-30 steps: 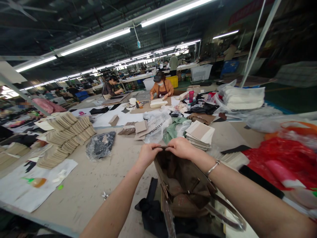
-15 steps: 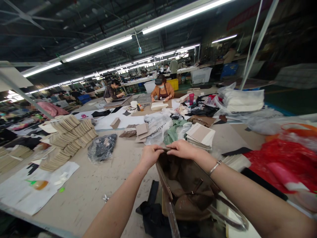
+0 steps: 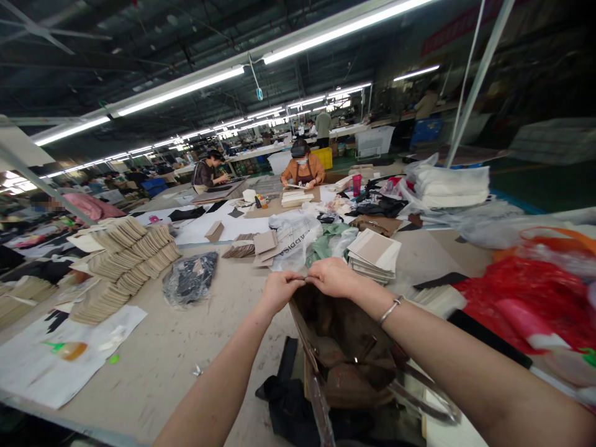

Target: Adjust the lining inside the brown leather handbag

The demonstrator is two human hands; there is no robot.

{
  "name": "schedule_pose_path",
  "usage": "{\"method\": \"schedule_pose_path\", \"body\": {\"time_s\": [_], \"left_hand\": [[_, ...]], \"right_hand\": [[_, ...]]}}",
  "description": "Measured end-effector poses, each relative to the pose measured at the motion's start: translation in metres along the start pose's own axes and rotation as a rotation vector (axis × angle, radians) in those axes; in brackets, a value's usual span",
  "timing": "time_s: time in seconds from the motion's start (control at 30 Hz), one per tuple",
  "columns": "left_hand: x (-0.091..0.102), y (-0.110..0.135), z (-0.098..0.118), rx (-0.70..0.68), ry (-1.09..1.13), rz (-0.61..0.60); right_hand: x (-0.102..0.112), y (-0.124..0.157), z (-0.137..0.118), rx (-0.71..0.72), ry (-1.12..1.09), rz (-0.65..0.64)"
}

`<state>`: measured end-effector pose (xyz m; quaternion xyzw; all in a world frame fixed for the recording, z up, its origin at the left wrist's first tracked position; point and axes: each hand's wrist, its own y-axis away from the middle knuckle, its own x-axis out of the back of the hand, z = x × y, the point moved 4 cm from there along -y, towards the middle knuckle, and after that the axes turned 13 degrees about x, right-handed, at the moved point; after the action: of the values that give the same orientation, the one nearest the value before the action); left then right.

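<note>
A brown handbag [image 3: 342,372] stands gaping on the table in front of me, its lining and a clasp strap showing inside. Its far top edge is pinched by my left hand [image 3: 280,290] and my right hand [image 3: 331,277], whose fingertips almost meet. Both hands are closed on that rim. One bag handle [image 3: 426,397], wrapped in clear film, loops out at the right; a second wrapped handle [image 3: 321,410] hangs over the near side. Black fabric [image 3: 288,403] lies beside the bag's left side. A bracelet circles my right wrist.
Stacked beige pieces [image 3: 125,267], a glue bottle [image 3: 69,350] and small scissors [image 3: 197,370] lie to the left. A plastic-wrapped dark bundle [image 3: 190,278] sits nearer the middle. White-edged panels [image 3: 374,254] and red plastic bags [image 3: 516,298] are on the right. Co-workers [image 3: 303,167] sit across the table.
My hands still pinch the bag's rim; the right hand and wrist have moved slightly left and up. The whole view has shifted a little.
</note>
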<state>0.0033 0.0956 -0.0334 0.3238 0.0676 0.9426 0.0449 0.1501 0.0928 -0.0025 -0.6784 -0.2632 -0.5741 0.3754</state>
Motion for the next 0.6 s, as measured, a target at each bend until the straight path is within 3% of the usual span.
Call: {"method": "schedule_pose_path", "body": {"time_s": [0.13,0.2,0.47,0.6], "left_hand": [[0.006,0.002,-0.002,-0.006,0.237,-0.273],[0.010,0.003,-0.003,-0.003,0.262,-0.291],[0.009,0.004,0.010,-0.045,-0.214,0.052],[0.009,0.006,0.012,-0.098,-0.312,0.120]], "right_hand": [[0.001,-0.001,-0.005,0.024,0.045,0.023],[0.000,-0.001,-0.005,0.019,0.048,0.018],[-0.003,-0.002,-0.002,0.003,0.025,0.013],[-0.004,-0.003,-0.004,-0.038,0.020,-0.005]]}}
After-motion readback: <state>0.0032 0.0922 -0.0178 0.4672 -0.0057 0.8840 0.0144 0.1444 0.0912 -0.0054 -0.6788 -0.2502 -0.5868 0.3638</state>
